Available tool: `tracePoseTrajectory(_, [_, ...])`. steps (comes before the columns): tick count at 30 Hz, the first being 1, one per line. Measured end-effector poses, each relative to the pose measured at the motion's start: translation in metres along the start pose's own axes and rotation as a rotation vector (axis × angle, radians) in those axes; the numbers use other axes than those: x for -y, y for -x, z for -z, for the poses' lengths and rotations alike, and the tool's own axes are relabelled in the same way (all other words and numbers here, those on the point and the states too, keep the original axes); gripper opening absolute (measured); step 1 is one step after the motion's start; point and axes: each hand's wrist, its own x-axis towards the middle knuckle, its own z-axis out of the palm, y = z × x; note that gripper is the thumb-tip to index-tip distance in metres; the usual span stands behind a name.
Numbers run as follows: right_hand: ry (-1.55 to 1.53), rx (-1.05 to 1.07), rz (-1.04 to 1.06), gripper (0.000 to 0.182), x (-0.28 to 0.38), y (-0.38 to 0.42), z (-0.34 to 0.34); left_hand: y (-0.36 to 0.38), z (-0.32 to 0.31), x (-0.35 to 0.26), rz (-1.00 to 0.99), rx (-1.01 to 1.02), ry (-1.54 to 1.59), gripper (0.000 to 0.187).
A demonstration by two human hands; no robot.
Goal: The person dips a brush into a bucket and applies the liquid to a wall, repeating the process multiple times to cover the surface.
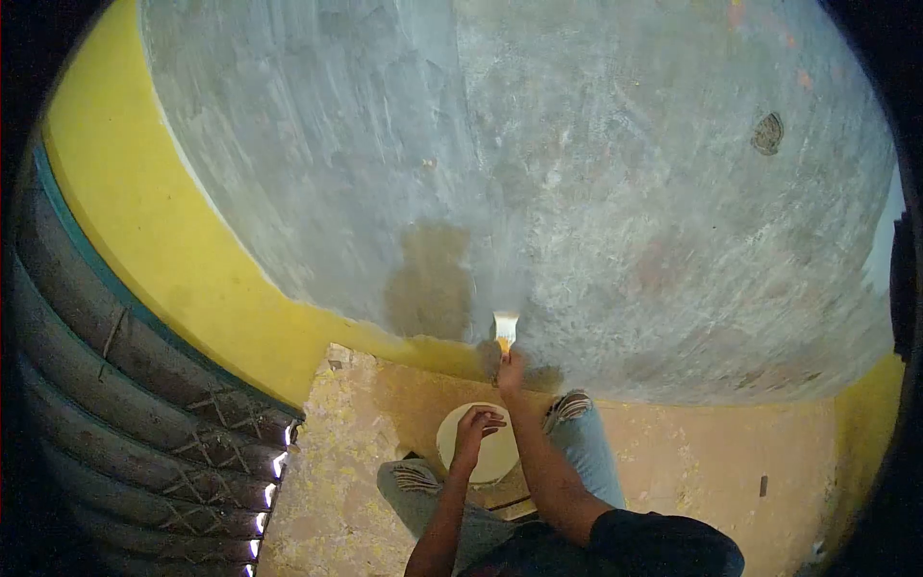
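Note:
My right hand [511,373] is closed around the handle of a flat paintbrush [505,327]. The brush points up, its pale bristles against the lower part of a grey wall [596,221]. Just left of the brush, a darker, wet-looking patch [431,284] shows on that wall. Below and to the left, my left hand [480,423] is over a round bucket [478,468] with a pale cream top, between my knees. Its fingers are loosely bent and a little apart, with nothing seen in them.
A yellow band [163,221] borders the wall at left. Beside it stands a dark slatted shutter [144,413] with light showing along its edge. Tan floor [692,452], flecked with yellow, lies around me, with a small dark piece [763,487] at right.

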Motion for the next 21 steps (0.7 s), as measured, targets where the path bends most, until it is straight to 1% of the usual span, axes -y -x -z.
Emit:
tracePoseTrajectory(1, [-0.003, 0.001, 0.0, 0.026, -0.004, 0.007, 0.002, 0.001, 0.001, 0.002, -0.002, -0.002, -0.002, 0.02])
tracePoseTrajectory(3, [-0.3, 0.2, -0.363, 0.025, -0.012, 0.008, 0.005, -0.002, 0.006, 0.007, 0.018, 0.021, 0.027, 0.023])
tracePoseTrajectory(4, [-0.305, 0.2, -0.362, 0.025, -0.015, 0.004, 0.004, -0.005, 0.008, 0.01, 0.016, 0.02, 0.023, 0.023])
tracePoseTrajectory(6, [-0.466, 0.187, -0.483, 0.026, -0.003, 0.004, 0.014, -0.001, 0.007, 0.012, 0.01, 0.021, 0.022, 0.023])
tracePoseTrajectory(7, [-0.462, 0.186, -0.487, 0.026, 0.007, 0.004, 0.021, -0.001, 0.007, 0.013, 0.014, 0.021, 0.024, 0.023])
tracePoseTrajectory(9, [-0.356, 0.237, -0.503, 0.028, 0.055, -0.005, 0.045, -0.003, 0.007, 0.019, 0.014, 0.028, 0.042, 0.023])
tracePoseTrajectory(10, [-0.353, 0.237, -0.503, 0.028, 0.057, -0.019, 0.045, -0.001, 0.005, 0.018, 0.015, 0.029, 0.045, 0.023])
tracePoseTrajectory(12, [-0.36, 0.184, -0.289, 0.03, 0.055, -0.053, 0.039, 0.0, 0.0, 0.01, -0.04, 0.066, 0.041, 0.022])
tracePoseTrajectory(13, [-0.474, 0.21, -0.333, 0.029, 0.104, -0.056, 0.059, -0.001, -0.002, 0.009, -0.042, 0.068, 0.044, 0.022])
tracePoseTrajectory(14, [-0.589, 0.235, -0.372, 0.029, 0.17, -0.05, 0.089, -0.004, -0.003, 0.008, -0.046, 0.067, 0.062, 0.023])
tracePoseTrajectory(18, [-0.62, 0.23, -0.262, 0.026, 0.269, -0.054, 0.127, -0.005, -0.013, -0.018, -0.073, 0.094, 0.086, 0.024])
tracePoseTrajectory(21, [-0.623, 0.209, -0.134, 0.021, 0.344, -0.056, 0.151, -0.015, -0.011, -0.014, -0.08, 0.082, 0.069, 0.024])
